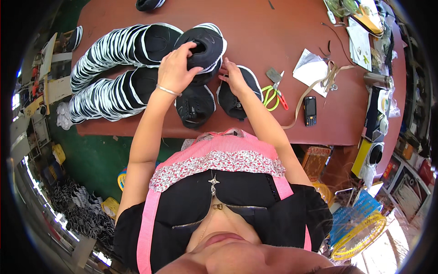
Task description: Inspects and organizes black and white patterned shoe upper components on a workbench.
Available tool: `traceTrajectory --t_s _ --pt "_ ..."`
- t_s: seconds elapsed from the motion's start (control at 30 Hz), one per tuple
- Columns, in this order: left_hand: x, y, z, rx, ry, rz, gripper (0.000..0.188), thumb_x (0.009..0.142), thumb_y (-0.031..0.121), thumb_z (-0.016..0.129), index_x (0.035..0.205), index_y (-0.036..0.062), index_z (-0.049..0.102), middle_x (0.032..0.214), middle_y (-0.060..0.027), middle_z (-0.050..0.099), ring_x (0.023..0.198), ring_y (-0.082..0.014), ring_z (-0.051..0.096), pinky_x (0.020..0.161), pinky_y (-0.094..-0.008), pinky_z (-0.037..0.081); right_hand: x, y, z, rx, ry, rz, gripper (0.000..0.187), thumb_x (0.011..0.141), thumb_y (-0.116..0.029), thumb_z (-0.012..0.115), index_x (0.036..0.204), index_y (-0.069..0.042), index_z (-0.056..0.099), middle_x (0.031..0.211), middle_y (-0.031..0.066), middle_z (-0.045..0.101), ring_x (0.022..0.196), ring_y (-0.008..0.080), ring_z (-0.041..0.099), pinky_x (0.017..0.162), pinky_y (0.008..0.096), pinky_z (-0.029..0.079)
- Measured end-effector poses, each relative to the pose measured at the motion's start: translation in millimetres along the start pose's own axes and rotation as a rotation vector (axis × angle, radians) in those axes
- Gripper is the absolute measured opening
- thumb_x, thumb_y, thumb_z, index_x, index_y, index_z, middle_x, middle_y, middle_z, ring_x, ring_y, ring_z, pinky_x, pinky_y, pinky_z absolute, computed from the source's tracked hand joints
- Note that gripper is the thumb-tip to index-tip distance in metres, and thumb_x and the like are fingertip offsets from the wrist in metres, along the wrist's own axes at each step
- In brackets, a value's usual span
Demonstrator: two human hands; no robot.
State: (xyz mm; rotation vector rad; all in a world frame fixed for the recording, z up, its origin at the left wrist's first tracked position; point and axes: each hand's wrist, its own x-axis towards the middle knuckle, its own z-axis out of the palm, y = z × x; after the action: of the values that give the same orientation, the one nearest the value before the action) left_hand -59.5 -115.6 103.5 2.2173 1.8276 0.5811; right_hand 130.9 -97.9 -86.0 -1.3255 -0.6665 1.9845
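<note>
My left hand (177, 68) grips a black shoe upper (212, 45) with a white edge. Its fingertips reach into the upper's opening and its thumb lies along the near side. Under this upper, more of the same kind are partly hidden. My right hand (233, 78) is at the right side of that pile, fingers apart; whether they touch it I cannot tell. Beneath the right hand lies another black upper (232, 105). One more upper (195, 106) rests just left of it, toward me.
Two long rows of nested uppers (107, 50) cover the table's left. Right of my hands lie green-handled scissors (272, 94), a handheld device (310, 111), a tan strap (315, 84) and white papers (311, 68). A metal flask (378, 80) and clutter line the brown table's (269, 27) right edge.
</note>
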Motion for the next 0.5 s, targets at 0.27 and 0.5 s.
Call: traceTrajectory --t_s 0.27,0.5 --pt "-70 -25 -44 -0.334 0.038 -0.151 0.040 0.074 0.007 0.086 0.109 -0.0034 0.069 0.109 -0.0162 0.070 0.100 -0.0339 0.068 0.090 -0.0400 0.052 30 -3 15 0.215 -0.028 0.101 0.083 0.095 -0.072 0.052 0.149 -0.009 0.045 0.152 0.0107 0.048 0.137 0.0262 0.042 0.114 0.0465 0.031" --pt "-1 -3 -24 -0.051 -0.134 0.007 0.043 0.075 0.020 0.086 0.111 0.0068 0.066 0.115 -0.0133 0.070 0.109 -0.0338 0.066 0.103 -0.0465 0.047 43 3 15 0.127 0.004 0.120 0.063 0.099 -0.058 0.053 0.143 -0.012 0.054 0.137 0.0061 0.061 0.124 0.0199 0.054 0.105 0.0440 0.036"
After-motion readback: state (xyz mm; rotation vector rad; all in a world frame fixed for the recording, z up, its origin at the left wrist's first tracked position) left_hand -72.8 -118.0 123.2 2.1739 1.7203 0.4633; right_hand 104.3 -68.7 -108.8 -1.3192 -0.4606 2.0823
